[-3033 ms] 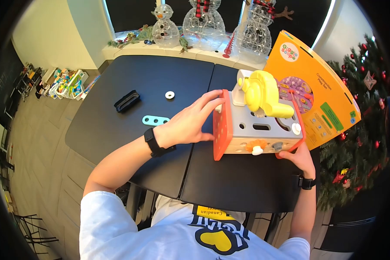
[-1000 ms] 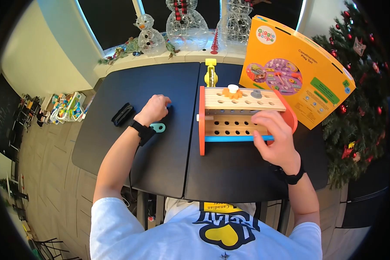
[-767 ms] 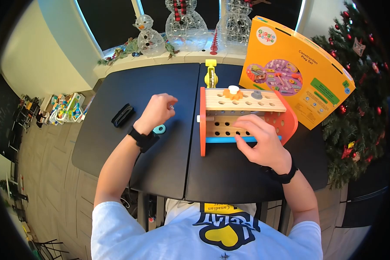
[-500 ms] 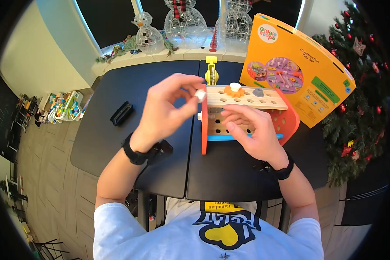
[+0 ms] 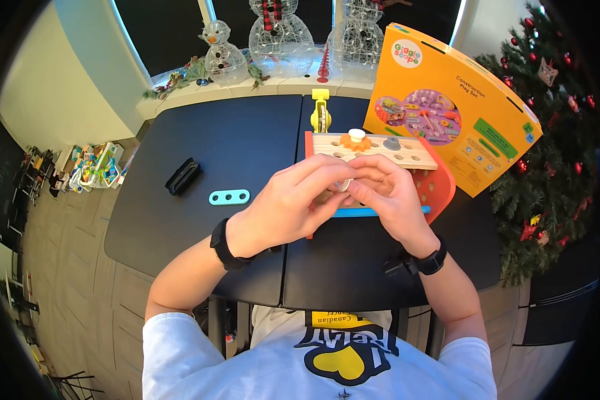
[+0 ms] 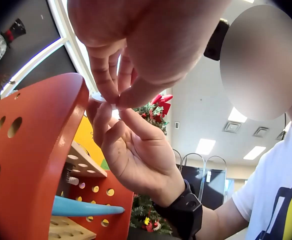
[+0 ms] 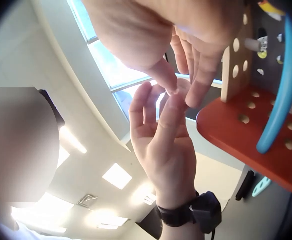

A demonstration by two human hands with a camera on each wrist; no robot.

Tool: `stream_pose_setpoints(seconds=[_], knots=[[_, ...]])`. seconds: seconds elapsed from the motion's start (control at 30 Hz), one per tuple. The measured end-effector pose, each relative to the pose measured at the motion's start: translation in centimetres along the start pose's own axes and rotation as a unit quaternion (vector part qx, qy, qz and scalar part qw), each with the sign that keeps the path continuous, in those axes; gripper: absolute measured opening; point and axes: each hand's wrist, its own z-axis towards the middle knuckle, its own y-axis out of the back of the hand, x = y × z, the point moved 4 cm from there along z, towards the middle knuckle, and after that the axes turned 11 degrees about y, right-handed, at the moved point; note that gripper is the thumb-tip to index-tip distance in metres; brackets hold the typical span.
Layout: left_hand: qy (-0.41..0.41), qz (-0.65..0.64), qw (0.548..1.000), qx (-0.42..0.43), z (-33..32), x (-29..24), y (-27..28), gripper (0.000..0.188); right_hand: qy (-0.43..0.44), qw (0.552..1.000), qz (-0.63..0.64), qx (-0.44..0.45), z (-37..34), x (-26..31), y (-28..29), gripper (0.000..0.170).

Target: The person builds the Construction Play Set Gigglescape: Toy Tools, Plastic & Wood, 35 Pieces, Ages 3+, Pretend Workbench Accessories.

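Both hands meet in front of the wooden toy box [image 5: 433, 187]. My left hand [image 5: 280, 203] pinches a small white piece [image 5: 343, 185] between thumb and fingers. Across from it, the fingers of my right hand [image 5: 397, 203] pinch the same piece. In the left wrist view the white piece [image 6: 98, 97] shows between the fingertips, largely covered. The box has red end panels, a blue rod [image 5: 407, 211] and a perforated wooden top, which bears an orange gear [image 5: 355, 143] with a white knob and a grey piece [image 5: 392, 143].
A turquoise three-hole strip [image 5: 229, 197] and a black tray-like object [image 5: 183, 177] lie on the dark table [image 5: 147, 220] at left. Behind the toy box stand a yellow part [image 5: 321, 112] and a large orange carton [image 5: 447, 107]. A decorated tree [image 5: 540, 167] is at right.
The toy box was turned, its yellow part now at the back. My left hand took the white piece from the table and brought it right; my right hand moved in and now grips it too.
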Motion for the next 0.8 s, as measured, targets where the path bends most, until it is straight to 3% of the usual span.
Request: stream_pose_setpoints(seconds=[0.07, 0.17, 0.23, 0.27, 0.37, 0.5, 0.8], knots=[[-0.054, 0.041, 0.997, -0.021, 0.2, 0.1, 1.0, 0.033, 0.026, 0.991, -0.121, 0.054, 0.0, -0.8, 0.6, 0.021], [0.008, 0.099, 0.992, -0.078, -0.2, 2.6, 3.1, 0.023, 0.04, 0.943, -0.301, 0.134, 0.2, -1.2, 1.0, 0.018], [0.194, 0.049, 0.976, -0.082, -0.8, 6.2, 3.4, 0.017, 0.023, 0.913, -0.372, 0.164, 0.6, -1.7, 1.2, 0.017], [0.258, 0.052, 0.964, -0.039, -1.2, 7.9, 3.3, 0.017, 0.006, 0.907, -0.385, 0.169, 0.9, -2.1, 1.4, 0.017], [0.386, 0.066, 0.918, 0.064, -2.9, 11.0, 2.2, 0.023, -0.054, 0.89, -0.42, 0.172, 1.8, -3.4, 1.7, 0.016], [0.433, 0.029, 0.895, 0.102, -4.5, 14.3, 0.6, 0.032, -0.056, 0.83, -0.514, 0.21, 3.1, -5.8, 1.8, 0.017], [0.45, 0.008, 0.888, 0.09, -4.6, 14.1, -0.6, 0.025, -0.036, 0.789, -0.577, 0.209, 4.6, -9.3, 1.5, 0.019]])
